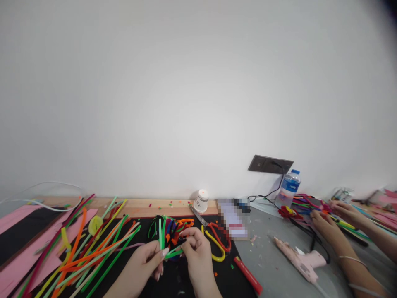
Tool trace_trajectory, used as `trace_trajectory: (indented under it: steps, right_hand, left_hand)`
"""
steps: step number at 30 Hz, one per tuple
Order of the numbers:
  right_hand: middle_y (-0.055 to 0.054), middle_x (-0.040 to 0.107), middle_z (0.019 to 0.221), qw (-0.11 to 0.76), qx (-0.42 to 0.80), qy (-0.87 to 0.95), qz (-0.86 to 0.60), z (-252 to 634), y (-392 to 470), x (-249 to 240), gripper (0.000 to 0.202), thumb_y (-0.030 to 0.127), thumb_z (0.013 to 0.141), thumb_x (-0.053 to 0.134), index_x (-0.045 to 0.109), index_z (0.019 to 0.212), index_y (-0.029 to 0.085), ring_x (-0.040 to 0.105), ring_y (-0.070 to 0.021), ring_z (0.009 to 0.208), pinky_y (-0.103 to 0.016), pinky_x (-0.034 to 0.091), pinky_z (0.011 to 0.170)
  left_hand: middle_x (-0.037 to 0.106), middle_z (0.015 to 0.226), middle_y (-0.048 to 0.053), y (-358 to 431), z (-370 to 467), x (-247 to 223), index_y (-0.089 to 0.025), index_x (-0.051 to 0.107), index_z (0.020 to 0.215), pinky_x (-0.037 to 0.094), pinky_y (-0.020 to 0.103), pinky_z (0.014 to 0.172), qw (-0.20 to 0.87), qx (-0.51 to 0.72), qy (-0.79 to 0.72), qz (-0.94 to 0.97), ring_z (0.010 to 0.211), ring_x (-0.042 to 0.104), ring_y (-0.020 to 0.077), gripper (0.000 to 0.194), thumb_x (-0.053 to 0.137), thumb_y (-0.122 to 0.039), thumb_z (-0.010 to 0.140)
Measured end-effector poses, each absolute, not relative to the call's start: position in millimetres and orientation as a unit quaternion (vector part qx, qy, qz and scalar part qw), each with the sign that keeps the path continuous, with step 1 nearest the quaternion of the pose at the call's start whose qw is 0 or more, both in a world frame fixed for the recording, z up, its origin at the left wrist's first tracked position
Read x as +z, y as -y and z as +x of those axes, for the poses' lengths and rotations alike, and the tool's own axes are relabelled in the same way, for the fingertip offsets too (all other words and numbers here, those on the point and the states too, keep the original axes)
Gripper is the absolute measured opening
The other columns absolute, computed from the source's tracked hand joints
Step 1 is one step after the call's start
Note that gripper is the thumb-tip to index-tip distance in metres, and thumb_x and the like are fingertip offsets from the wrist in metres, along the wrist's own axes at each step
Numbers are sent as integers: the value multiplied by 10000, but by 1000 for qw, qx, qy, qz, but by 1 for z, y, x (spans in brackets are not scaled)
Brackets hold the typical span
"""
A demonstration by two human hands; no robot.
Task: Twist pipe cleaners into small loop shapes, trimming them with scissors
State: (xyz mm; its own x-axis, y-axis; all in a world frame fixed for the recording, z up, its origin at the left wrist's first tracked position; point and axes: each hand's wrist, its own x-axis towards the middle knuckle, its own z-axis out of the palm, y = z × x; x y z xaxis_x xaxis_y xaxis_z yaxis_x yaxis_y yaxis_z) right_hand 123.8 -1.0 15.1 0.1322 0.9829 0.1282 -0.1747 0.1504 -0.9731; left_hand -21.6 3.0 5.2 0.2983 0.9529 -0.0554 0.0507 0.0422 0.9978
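My left hand (144,263) is closed, with green pipe cleaners (161,234) pinched between thumb and fingers. One light green and one brighter green length stand up from that grip, and another stretch runs across to the right. My right hand (198,253) pinches the far end of this stretch. A small black spot shows at its fingertips; what it is I cannot make out. Just behind both hands lies a tangled bundle of coloured pipe cleaners (186,223), partly hidden by the fingers. Scissors (221,238) with red and yellow handles lie right of my right hand.
Loose pipe cleaners (102,252) spread over pink sheets at left. A paper cup (201,201) stands upside down by the wall. Rightward are a red tool (248,275), a pink glue gun (299,258), a water bottle (289,188) and another person's hands (325,221).
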Motion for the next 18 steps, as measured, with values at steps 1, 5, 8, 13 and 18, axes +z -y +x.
trace_trajectory:
  steps: [1,5,8,13,18]
  right_hand:
    - [90,421,440,610,476,453,-444,124,1,16,148,83,641,484,558,745,159,460,-94,421,-192,364,462]
    - [73,488,438,614,474,446,-447,123,3,21,150,77,640,497,564,751,152,510,-106,448,-194,382,486]
    - [56,538,447,613,491,433,-443,124,2,24,147,79,643,519,559,767,147,530,-108,450,-198,399,499]
    - [4,609,559,619,550,382,-410,131,-3,20,155,217,729,585,534,857,144,564,-114,488,-202,430,494]
    - [-39,616,629,613,627,324,-355,128,-1,12,396,517,768,531,536,840,128,582,-121,479,-213,463,439]
  left_hand:
    - [512,449,-47,-3,-22,5,-203,424,528,348,209,450,578,394,-437,565,408,453,104,360,543,-488,712]
    - [502,442,-50,-2,-21,4,-200,432,537,342,206,439,606,388,-417,555,396,436,98,353,581,-484,684]
    - [486,430,-57,-2,-20,4,-200,424,529,329,202,433,615,389,-411,550,386,418,92,357,609,-474,665]
    - [488,435,-57,-6,-26,2,-188,440,506,333,199,456,598,429,-421,531,407,421,88,357,616,-442,683]
    - [525,491,-45,-8,-32,0,-178,491,528,368,201,502,578,480,-419,510,471,459,99,339,598,-441,712]
